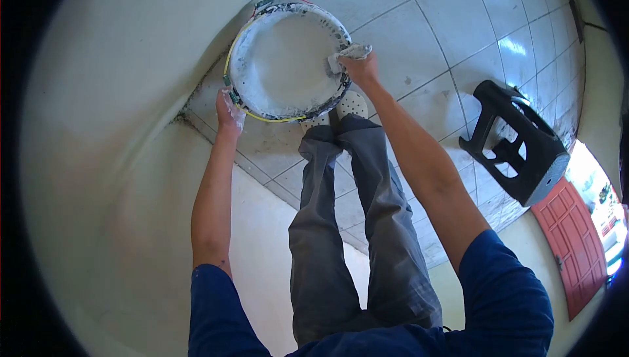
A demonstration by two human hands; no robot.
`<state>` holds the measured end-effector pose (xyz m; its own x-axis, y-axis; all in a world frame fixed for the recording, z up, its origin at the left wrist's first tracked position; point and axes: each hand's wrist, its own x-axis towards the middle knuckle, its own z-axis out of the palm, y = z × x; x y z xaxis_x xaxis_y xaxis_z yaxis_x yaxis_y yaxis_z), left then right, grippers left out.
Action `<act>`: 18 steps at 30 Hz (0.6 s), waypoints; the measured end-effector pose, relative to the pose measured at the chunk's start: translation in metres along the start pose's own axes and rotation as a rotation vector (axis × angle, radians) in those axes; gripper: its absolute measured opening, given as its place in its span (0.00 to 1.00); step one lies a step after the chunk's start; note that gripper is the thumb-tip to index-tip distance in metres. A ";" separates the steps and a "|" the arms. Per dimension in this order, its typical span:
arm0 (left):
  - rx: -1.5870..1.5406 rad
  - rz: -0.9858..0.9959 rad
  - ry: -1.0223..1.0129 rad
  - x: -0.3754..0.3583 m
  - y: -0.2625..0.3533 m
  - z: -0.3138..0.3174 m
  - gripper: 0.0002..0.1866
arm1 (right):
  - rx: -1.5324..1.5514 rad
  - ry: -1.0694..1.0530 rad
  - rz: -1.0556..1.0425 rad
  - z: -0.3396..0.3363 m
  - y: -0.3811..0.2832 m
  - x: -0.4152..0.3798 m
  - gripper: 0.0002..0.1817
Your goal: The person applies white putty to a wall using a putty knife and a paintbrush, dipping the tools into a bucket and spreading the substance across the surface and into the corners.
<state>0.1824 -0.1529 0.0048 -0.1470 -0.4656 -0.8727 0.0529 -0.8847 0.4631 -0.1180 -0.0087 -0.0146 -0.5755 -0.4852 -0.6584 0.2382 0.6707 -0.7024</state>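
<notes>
A round bucket (327,17) with a paint-smeared rim stands on the floor, holding white paint (288,55). A yellow cord and a red wire run around its outside. My left hand (229,113), smeared with white, grips the bucket's near-left rim; its fingers are partly hidden. At the right rim, my right hand (364,70) is closed on a paint-coated brush (335,62). The brush's head is over the inside edge of the bucket, just above the paint. White coating hides much of its handle.
A black plastic step stool (544,154) lies tipped over at the right on the tiled floor (419,49). A pale wall (131,95) rises close on the left. A red door (573,245) stands at the far right. My light clogs (352,103) are right beside the bucket.
</notes>
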 end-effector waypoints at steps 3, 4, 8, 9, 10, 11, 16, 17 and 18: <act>0.056 0.030 -0.027 -0.011 0.010 0.015 0.21 | 0.011 0.022 0.004 -0.012 0.001 -0.011 0.10; 0.073 0.031 -0.048 -0.018 0.013 0.021 0.21 | -0.011 0.042 0.008 -0.019 -0.001 -0.017 0.11; 0.182 0.019 -0.081 -0.056 0.033 0.053 0.23 | -0.010 0.074 -0.007 -0.049 -0.017 -0.050 0.12; 0.154 0.031 -0.089 -0.065 0.034 0.059 0.24 | 0.007 0.077 -0.015 -0.060 -0.021 -0.060 0.13; 0.186 0.038 -0.059 -0.068 0.036 0.057 0.26 | -0.001 0.094 0.003 -0.072 -0.026 -0.073 0.13; 0.220 0.044 -0.044 -0.071 0.035 0.059 0.28 | -0.009 0.126 0.019 -0.087 -0.032 -0.089 0.13; 0.421 0.219 -0.236 -0.135 0.039 0.114 0.29 | -0.001 0.366 -0.085 -0.164 -0.046 -0.179 0.15; 0.458 0.269 -0.265 -0.150 0.038 0.123 0.29 | 0.011 0.410 -0.060 -0.182 -0.050 -0.209 0.15; 0.478 0.338 -0.290 -0.162 0.038 0.139 0.30 | 0.023 0.445 -0.055 -0.200 -0.060 -0.231 0.15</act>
<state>0.0706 -0.1082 0.1858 -0.4630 -0.6329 -0.6205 -0.2920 -0.5521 0.7810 -0.1559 0.1756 0.2334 -0.8672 -0.2276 -0.4429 0.2121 0.6359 -0.7421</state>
